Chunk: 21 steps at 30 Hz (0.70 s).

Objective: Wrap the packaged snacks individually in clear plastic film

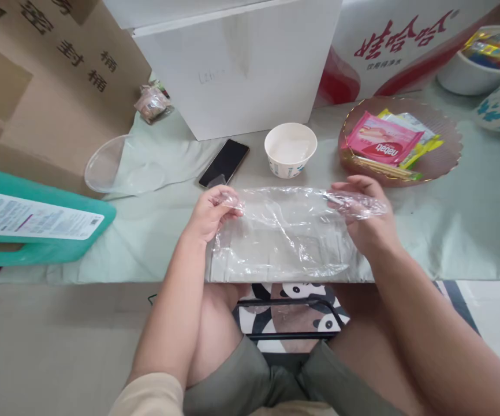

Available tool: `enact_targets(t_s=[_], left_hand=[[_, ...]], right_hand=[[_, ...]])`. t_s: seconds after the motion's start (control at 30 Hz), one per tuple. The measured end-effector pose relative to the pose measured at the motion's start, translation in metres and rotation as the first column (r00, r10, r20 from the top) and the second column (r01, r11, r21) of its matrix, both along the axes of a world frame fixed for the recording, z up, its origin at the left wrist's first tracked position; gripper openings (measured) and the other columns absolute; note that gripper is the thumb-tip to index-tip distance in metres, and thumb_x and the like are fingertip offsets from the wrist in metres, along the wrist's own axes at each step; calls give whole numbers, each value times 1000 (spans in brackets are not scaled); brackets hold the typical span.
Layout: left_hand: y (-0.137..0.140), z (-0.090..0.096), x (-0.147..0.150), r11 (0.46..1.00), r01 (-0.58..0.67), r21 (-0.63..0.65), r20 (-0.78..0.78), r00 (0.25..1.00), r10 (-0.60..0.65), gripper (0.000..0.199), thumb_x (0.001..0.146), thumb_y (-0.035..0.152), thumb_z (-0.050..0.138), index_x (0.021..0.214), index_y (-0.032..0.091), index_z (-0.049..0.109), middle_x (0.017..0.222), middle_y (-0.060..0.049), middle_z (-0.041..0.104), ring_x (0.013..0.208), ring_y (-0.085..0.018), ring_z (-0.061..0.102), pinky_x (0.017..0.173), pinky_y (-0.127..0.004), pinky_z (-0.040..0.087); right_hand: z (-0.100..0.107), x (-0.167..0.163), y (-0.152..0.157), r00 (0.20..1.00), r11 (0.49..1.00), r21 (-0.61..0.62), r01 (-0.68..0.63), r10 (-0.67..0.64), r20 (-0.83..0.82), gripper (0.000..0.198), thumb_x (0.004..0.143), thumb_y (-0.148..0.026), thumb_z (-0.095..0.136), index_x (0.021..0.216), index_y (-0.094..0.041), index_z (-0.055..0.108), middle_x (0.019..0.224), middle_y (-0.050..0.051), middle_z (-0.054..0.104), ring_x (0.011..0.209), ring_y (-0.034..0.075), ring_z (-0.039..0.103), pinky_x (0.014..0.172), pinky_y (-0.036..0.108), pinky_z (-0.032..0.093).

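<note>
A clear, crinkled plastic bag (282, 231) stretches between my two hands near the table's front edge. My left hand (213, 212) is closed in a pinch on its upper left corner. My right hand (365, 214) is at the other end, its fingers curled around bunched plastic. Through the film a flat greyish area shows; whether it is a separate thing under the bag I cannot tell. Beyond the bag stand a white paper bowl (290, 151) and, to its left, a black phone (224, 163) lying flat.
A pink fluted bowl (444, 159) with snack packets stands right. A clear round lid (122, 164) and a small wrapped packet (152, 104) lie left. White boxes (250, 69), a brown carton (55, 98), a green container (72, 222) and a white tub (470, 75) surround the table.
</note>
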<state>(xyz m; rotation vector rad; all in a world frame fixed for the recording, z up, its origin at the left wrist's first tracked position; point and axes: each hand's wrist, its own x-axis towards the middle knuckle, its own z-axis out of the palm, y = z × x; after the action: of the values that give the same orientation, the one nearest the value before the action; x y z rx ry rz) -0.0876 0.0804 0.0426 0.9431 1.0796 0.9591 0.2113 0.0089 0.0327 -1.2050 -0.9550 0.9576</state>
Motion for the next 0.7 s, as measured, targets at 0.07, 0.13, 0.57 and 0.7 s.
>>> enact_targets(t_s=[0.07,0.13,0.57,0.7], left_hand=[[2,1,0,999,-47,20,48,998,46,40,55,32,95,76,18,65,65,1,71,47,-11,66,42,-15,50],[3,1,-1,998,-56,20,92,994,54,44,53,35,97,77,18,64,66,1,71,48,-11,67,42,-15,50],[5,-2,-2,982,-166,87,145,978,152,33,63,25,90,77,20,61,67,2,71,52,-9,65,47,-15,49],[5,0,-5,986,-141,87,161,979,125,38,62,29,91,83,20,61,70,2,72,53,-9,66,48,-16,50]], right_hand=[[-3,2,-3,989,986,-112,-126,134,59,47,69,-40,82,109,-28,62,116,6,74,103,24,72,81,40,60],[-3,1,-5,975,967,-185,-174,196,109,42,67,-37,83,105,-27,66,110,5,75,93,23,72,74,37,60],[-3,2,-6,986,988,12,-154,153,72,67,66,-41,83,125,-32,53,133,8,66,112,26,68,91,44,57],[-4,0,-5,966,993,-89,-73,92,243,44,71,-34,81,110,-28,62,112,5,74,82,18,71,73,35,58]])
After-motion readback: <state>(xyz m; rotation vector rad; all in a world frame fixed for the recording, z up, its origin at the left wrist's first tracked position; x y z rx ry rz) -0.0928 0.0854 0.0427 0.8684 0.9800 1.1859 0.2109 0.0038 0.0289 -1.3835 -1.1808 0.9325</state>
